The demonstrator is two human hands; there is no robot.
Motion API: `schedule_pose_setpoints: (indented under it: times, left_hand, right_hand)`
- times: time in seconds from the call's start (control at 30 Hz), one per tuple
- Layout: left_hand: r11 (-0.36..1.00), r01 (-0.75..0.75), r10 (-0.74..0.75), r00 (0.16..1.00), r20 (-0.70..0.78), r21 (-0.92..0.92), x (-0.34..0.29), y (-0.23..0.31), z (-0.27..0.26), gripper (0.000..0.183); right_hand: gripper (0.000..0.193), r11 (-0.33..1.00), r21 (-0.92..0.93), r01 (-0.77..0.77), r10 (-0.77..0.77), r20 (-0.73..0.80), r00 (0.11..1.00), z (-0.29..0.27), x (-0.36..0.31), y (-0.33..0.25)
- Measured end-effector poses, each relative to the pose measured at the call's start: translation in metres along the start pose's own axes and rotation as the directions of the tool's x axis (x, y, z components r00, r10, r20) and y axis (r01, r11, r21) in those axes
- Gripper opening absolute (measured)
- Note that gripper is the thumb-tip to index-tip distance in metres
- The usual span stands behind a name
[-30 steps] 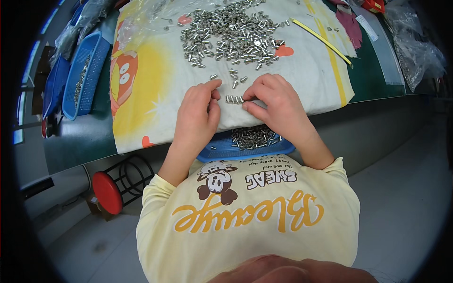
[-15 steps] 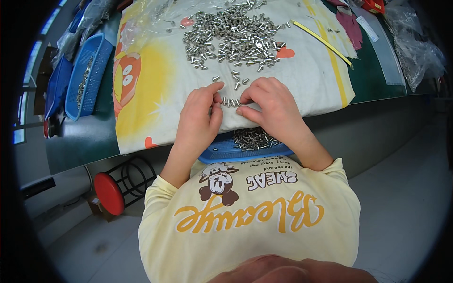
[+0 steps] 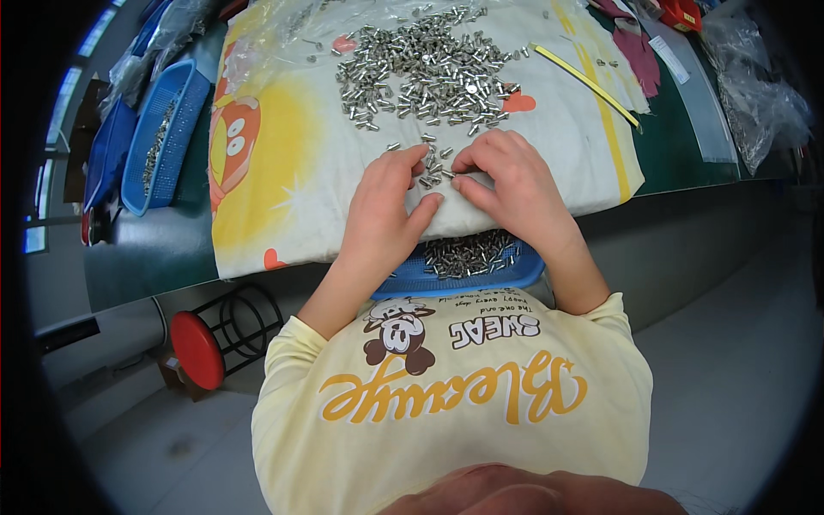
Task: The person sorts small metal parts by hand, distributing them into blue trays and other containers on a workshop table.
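Several small silver fasteners (image 3: 432, 181), short pins with heads like screws or rivets, lie loosely between my hands on the cloth. My left hand (image 3: 386, 202) rests at their left, thumb and fingers spread apart, fingertips beside the pieces. At their right, my right hand (image 3: 513, 180) has its thumb and index finger nearly together, with one fastener at their tips. A few more fasteners (image 3: 428, 138) lie just beyond. The large fastener pile (image 3: 421, 64) spreads farther back. Below the table edge, a blue basket (image 3: 408, 284) holds many more, in front of my body.
A patterned cloth (image 3: 300, 189) covers the green table (image 3: 163, 249). A long blue basket (image 3: 180, 150) with metal pieces stands at the left. A yellow strip (image 3: 584, 84) and plastic bags (image 3: 755, 94) lie at the right. Beneath on the left is a red stool (image 3: 196, 350).
The row of fasteners between my fingers has become a loose group. My left hand has moved slightly right and its thumb and fingers have parted; my right hand has shifted slightly right.
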State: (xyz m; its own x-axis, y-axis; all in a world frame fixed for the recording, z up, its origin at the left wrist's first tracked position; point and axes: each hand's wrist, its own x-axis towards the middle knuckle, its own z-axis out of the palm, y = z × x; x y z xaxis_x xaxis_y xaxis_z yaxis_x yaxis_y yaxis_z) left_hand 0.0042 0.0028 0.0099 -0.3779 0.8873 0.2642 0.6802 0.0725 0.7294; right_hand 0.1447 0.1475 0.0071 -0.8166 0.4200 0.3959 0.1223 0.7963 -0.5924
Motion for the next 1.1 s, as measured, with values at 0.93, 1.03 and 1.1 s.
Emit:
schedule_pose_setpoints:
  times: [0.93, 1.03, 1.1]
  left_hand:
    - [0.997, 0.001, 0.004, 0.997, 0.072, -0.078, 0.0, -0.012, -0.004, 0.051]
    - [0.998, -0.031, 0.035, 0.997, 0.073, -0.054, 0.001, -0.013, -0.004, 0.051]
    - [0.998, -0.044, 0.048, 0.996, 0.074, -0.044, 0.0, -0.012, -0.005, 0.051]
  right_hand:
    - [0.011, 0.993, 0.085, -0.085, 0.078, 0.078, 0.994, 0.0, -0.005, -0.009]
    - [0.011, 0.996, 0.062, -0.058, 0.054, 0.063, 0.997, 0.0, -0.006, -0.009]
    - [0.012, 0.996, 0.092, -0.02, 0.01, 0.111, 0.994, -0.001, -0.007, -0.01]
